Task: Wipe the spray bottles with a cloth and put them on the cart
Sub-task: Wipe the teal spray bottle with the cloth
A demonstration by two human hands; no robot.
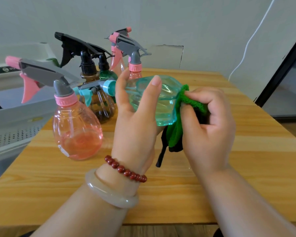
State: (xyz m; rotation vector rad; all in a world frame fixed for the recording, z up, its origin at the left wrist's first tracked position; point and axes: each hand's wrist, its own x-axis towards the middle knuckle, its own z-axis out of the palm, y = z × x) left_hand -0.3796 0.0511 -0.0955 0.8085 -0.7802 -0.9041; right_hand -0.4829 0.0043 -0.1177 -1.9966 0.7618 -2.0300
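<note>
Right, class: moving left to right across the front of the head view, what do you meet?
The white cart, pink spray bottle, left hand gripping the teal spray bottle, green cloth, right hand.

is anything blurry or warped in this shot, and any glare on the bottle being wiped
Head view: wide-angle distortion tilts the dark frame at right. Head view: the nozzle of the near pink bottle looks soft. Head view: only small glints on the teal bottle in the left hand, nothing washed out.
</note>
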